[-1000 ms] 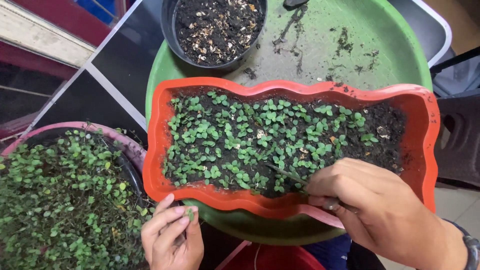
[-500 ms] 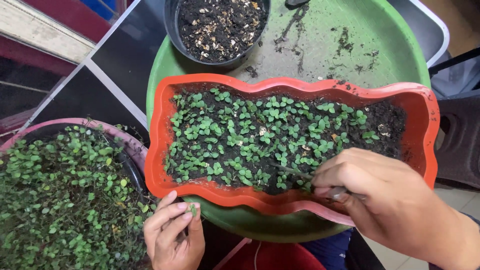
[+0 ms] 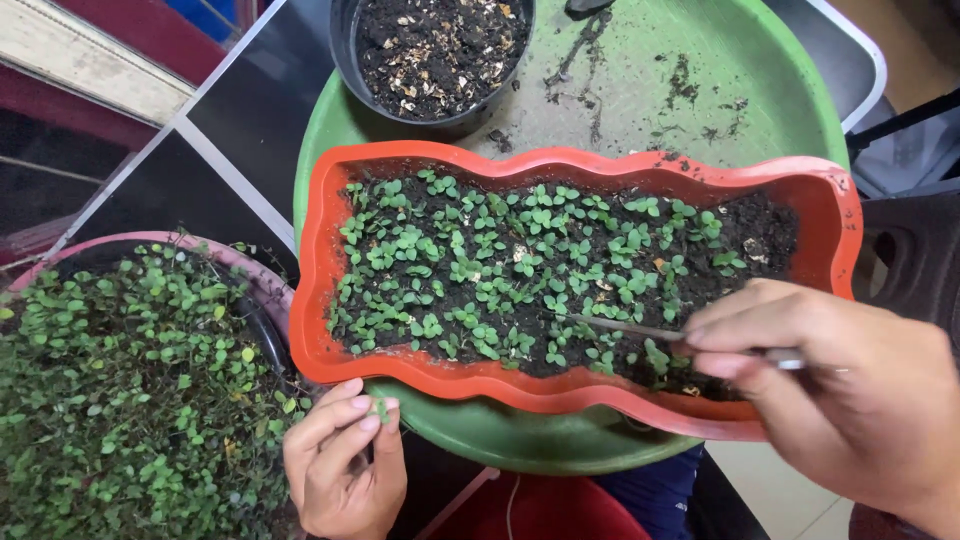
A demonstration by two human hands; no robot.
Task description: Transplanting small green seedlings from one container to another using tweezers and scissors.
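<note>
A wavy-edged orange tray point(image 3: 318, 300) full of dark soil and small green seedlings point(image 3: 480, 270) rests on a round green tray point(image 3: 760, 90). My right hand point(image 3: 850, 400) holds thin metal tweezers point(image 3: 625, 327) whose tip hovers over the seedlings near the tray's front edge. My left hand point(image 3: 340, 465) is below the orange tray's front left corner and pinches a tiny green seedling point(image 3: 380, 408) between thumb and fingers.
A black pot point(image 3: 435, 60) of dry soil stands at the back of the green tray. A pink-rimmed pot point(image 3: 250, 285) dense with small green plants sits at the left. A dark chair is at the right edge, and a red container lies below.
My right hand has drawn back to the right, showing more of the tweezers over the soil. My left hand has stayed in place with its seedling.
</note>
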